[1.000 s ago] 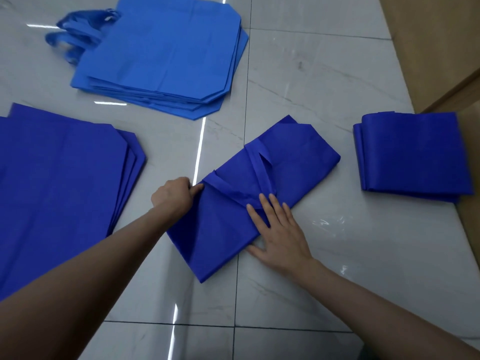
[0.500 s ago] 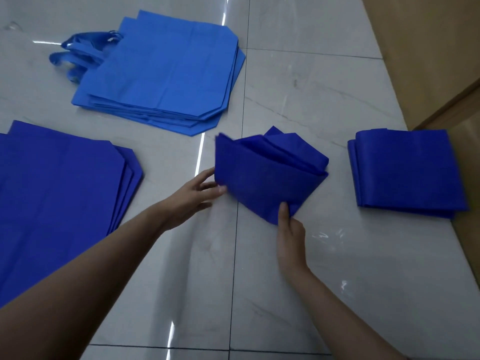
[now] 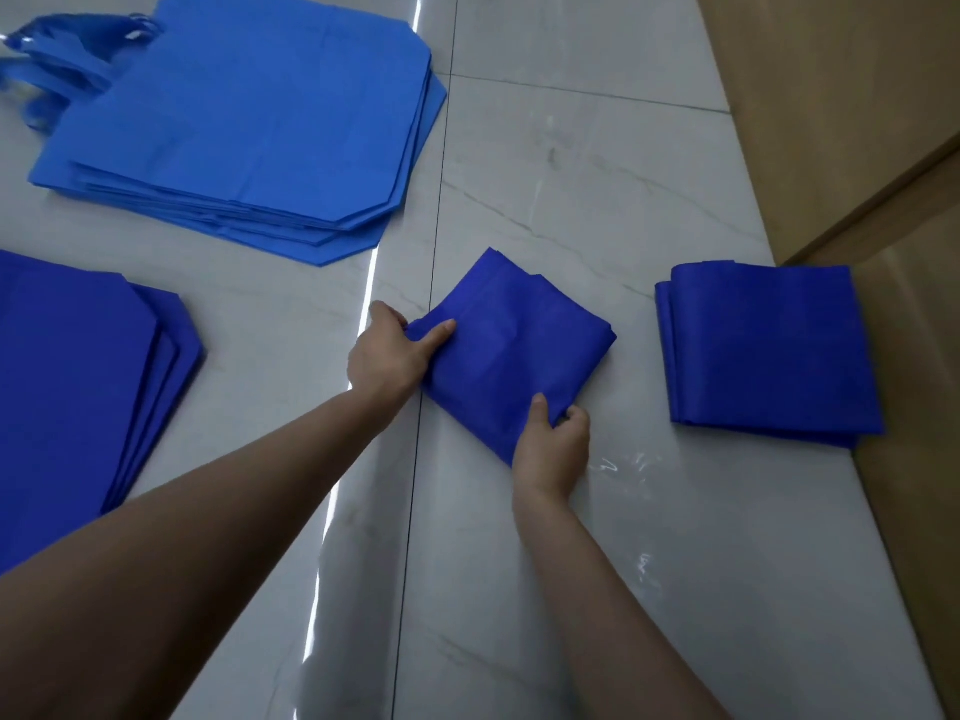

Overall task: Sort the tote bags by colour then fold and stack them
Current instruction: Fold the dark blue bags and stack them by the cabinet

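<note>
At far left, flat on the pale grey marbled tile floor [image 3: 571,174]: stack of unfolded dark-blue fabric tote bags [image 3: 67,366], right-hand edges fanned out in steps. Behind it, toward the upper left: stack of unfolded lighter-blue fabric tote bags [image 3: 249,122], also flat, with looped handles [image 3: 62,59] bunched at the far-left end. At centre, on the floor beside a tile joint and set cornerwise: single folded dark-blue tote bag [image 3: 514,345], roughly square. Pinched at its left corner by the left hand [image 3: 387,356], thumb laid on top, fingers curled round the far edge. Pinched at its near corner by the right hand [image 3: 553,446], thumb on top, fingers curled round the fold. Further right, apart from the held bag: neat stack of folded dark-blue tote bags [image 3: 763,350], resting on the floor just beside the tan wooden panel [image 3: 831,96] along the right side.
</note>
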### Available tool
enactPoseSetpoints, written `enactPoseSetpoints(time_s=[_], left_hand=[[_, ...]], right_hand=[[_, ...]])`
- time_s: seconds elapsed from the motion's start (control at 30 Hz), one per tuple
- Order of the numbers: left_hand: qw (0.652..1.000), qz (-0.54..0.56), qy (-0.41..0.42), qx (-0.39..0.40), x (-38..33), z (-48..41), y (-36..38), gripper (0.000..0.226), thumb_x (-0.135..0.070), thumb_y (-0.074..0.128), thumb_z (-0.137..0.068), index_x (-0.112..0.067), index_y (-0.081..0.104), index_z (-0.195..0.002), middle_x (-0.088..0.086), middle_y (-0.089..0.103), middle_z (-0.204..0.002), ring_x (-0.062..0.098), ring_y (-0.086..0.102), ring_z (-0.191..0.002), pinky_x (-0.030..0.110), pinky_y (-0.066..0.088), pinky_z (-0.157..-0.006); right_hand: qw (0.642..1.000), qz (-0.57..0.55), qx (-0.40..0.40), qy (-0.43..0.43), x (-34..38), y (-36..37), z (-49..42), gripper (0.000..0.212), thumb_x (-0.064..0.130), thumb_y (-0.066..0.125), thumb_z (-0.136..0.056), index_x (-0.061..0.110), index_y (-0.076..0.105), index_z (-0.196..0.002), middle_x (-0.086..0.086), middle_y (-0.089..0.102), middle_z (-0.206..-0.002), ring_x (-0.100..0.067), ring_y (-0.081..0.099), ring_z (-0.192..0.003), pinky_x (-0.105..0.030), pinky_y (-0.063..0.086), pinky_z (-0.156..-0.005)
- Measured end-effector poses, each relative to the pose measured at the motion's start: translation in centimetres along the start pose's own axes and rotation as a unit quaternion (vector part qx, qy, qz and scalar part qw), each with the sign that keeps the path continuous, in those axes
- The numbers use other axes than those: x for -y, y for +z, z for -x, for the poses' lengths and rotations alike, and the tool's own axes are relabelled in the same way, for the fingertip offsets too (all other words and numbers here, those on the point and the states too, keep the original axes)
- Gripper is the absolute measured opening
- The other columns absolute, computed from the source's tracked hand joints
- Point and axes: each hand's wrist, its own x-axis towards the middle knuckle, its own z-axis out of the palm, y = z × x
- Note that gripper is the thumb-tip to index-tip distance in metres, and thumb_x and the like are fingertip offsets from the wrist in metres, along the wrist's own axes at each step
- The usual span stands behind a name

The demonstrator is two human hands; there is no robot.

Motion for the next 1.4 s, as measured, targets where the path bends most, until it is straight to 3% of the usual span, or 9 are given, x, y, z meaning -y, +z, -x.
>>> enactPoseSetpoints(time_s=[0.2,0.3,0.43,0.53,0.6,0.73,1.1,1.2,1.4], left_hand=[[0.969,-0.23,0.091,-0.021,-0.6,-0.8,0.3,0.054,-0.068,0.047,-0.083,-0.014,0.048,-0.083,0.001,0.053,-0.077,0.022,0.049,-0.07,0.032,0.032,-0.059],[0.945,-0.279,0.17,-0.029,-0.7,-1.9,-0.3,0.053,-0.069,0.045,-0.083,-0.016,0.049,-0.081,0.001,0.054,-0.074,0.021,0.049,-0.067,0.029,0.028,-0.054],[0.886,-0.352,0.301,0.001,-0.3,-3.3,-2.0,0.053,-0.07,0.044,-0.081,-0.017,0.046,-0.08,0.004,0.061,-0.08,0.021,0.048,-0.069,0.029,0.025,-0.051],[0.871,-0.374,0.319,-0.001,0.3,-3.5,-2.5,0.056,-0.069,0.044,-0.081,-0.015,0.054,-0.091,0.005,0.063,-0.09,0.025,0.056,-0.081,0.031,0.032,-0.056],[0.874,-0.378,0.301,-0.047,0.6,-3.0,-1.8,0.055,-0.06,0.05,-0.084,-0.011,0.055,-0.109,0.012,0.06,-0.107,0.03,0.053,-0.099,0.042,0.04,-0.082],[0.892,-0.291,0.307,-0.16,2.6,1.8,2.9,0.036,-0.018,0.053,-0.086,-0.003,0.055,-0.12,0.02,0.051,-0.13,0.034,0.046,-0.122,0.05,0.024,-0.107],[0.923,-0.273,0.267,-0.052,5.5,5.1,4.7,0.059,-0.035,0.027,-0.094,-0.001,0.036,-0.141,0.019,0.032,-0.149,0.032,0.023,-0.139,0.05,0.015,-0.109],[0.926,-0.244,0.287,-0.033,6.3,4.9,4.0,0.056,-0.035,0.023,-0.096,-0.006,0.033,-0.144,0.014,0.028,-0.152,0.027,0.017,-0.141,0.047,0.018,-0.113],[0.938,-0.256,0.234,-0.017,6.5,3.9,2.2,0.062,-0.061,0.027,-0.086,-0.036,0.034,-0.143,0.014,0.002,-0.158,0.041,0.001,-0.143,0.043,0.002,-0.113]], right_hand=[[0.998,0.042,-0.002,0.055,1.6,-0.7,-0.4,0.031,0.033,0.051,-0.096,0.008,0.043,-0.112,0.0,0.052,-0.094,-0.02,0.051,-0.077,-0.03,0.038,-0.066],[0.972,0.153,-0.108,-0.138,2.4,-0.9,-0.5,0.045,0.024,0.056,-0.091,0.01,0.037,-0.129,-0.008,0.049,-0.123,-0.027,0.056,-0.101,-0.041,0.047,-0.078],[0.811,0.293,0.025,-0.505,3.5,0.5,-2.6,0.044,0.024,0.041,-0.093,0.012,0.047,-0.135,-0.012,0.041,-0.145,-0.029,0.039,-0.132,-0.043,0.031,-0.107],[0.682,0.467,0.237,-0.51,4.0,1.6,-5.2,0.049,0.035,0.026,-0.102,0.023,0.024,-0.15,0.001,0.013,-0.159,-0.022,0.009,-0.146,-0.041,0.008,-0.116],[0.648,0.526,0.264,-0.483,3.3,2.1,-6.5,0.052,0.039,0.021,-0.103,0.027,0.009,-0.152,0.005,0.001,-0.16,-0.017,-0.002,-0.147,-0.037,0.001,-0.117],[0.659,0.521,0.215,-0.499,1.5,2.9,-6.6,0.056,0.042,0.01,-0.098,0.025,0.017,-0.151,0.002,0.01,-0.159,-0.021,0.008,-0.147,-0.04,0.008,-0.117],[0.663,0.502,0.155,-0.533,0.6,2.8,-4.6,0.053,0.033,0.027,-0.093,0.019,0.043,-0.141,-0.006,0.038,-0.15,-0.03,0.036,-0.137,-0.05,0.03,-0.108],[0.629,0.524,0.193,-0.54,-1.1,2.1,-3.1,0.053,0.039,0.024,-0.094,0.024,0.039,-0.143,-0.002,0.038,-0.15,-0.028,0.035,-0.138,-0.05,0.031,-0.109],[0.686,0.551,0.204,-0.429,-0.9,-1.8,-6.1,0.066,0.058,0.0,-0.087,0.035,-0.002,-0.149,0.003,-0.004,-0.16,-0.02,-0.004,-0.147,-0.044,0.001,-0.116]])
